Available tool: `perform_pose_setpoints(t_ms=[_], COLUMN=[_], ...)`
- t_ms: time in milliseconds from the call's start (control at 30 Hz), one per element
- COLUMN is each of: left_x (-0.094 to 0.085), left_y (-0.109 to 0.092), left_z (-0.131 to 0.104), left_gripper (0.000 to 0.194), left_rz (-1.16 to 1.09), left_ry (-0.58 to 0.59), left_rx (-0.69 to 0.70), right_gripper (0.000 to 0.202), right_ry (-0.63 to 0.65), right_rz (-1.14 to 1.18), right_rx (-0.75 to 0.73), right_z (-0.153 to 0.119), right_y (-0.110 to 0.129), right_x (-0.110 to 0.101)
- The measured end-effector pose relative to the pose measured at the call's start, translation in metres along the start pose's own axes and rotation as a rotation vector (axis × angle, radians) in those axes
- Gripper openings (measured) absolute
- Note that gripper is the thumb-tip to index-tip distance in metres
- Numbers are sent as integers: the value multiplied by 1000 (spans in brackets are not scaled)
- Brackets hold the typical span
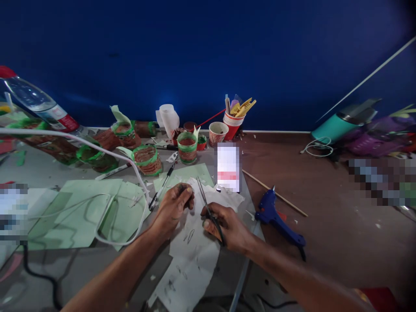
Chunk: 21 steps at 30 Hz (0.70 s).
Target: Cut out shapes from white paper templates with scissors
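My right hand (224, 225) grips the dark handles of a pair of scissors (203, 193). The blades point up and away, slightly apart. To the left, my left hand (177, 203) is closed in a pinch above the paper. Whatever sits between its thumb and fingers is too small to make out. Under both hands lies white paper (195, 260) with torn edges and small dark marks. Green paper (201, 174) shows just behind it. A black pen (165, 182) rests near my left hand.
A blue glue gun (279, 219) and a wooden stick (276, 193) lie at right. Brown cups with green rims (187, 149), a red cup of tools (232, 125) and a glowing phone (228, 167) stand or lie behind. A white cable (143, 173) loops at left.
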<state>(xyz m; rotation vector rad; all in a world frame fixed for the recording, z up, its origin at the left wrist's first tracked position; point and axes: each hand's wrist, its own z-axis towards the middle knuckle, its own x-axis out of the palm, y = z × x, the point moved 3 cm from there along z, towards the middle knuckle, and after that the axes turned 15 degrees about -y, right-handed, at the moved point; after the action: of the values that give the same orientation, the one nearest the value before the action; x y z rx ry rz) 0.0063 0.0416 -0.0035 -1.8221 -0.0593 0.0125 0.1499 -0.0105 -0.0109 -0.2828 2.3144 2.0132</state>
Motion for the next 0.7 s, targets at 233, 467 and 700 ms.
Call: perform_pose_setpoints(t_ms=[233, 467, 700], left_x=[0, 8, -10], left_y=[5, -5, -32], left_z=[-3, -18, -83], left_gripper=[24, 25, 13], left_rz=[-147, -100, 350], left_ry=[42, 81, 415], left_rx=[-96, -130, 19], right_gripper=[46, 47, 43], right_ry=[7, 10, -7], right_rz=[189, 195, 161], right_rx=[60, 23, 26], right_z=[3, 5, 3], right_y=[-1, 0, 0], right_x=[-3, -4, -6])
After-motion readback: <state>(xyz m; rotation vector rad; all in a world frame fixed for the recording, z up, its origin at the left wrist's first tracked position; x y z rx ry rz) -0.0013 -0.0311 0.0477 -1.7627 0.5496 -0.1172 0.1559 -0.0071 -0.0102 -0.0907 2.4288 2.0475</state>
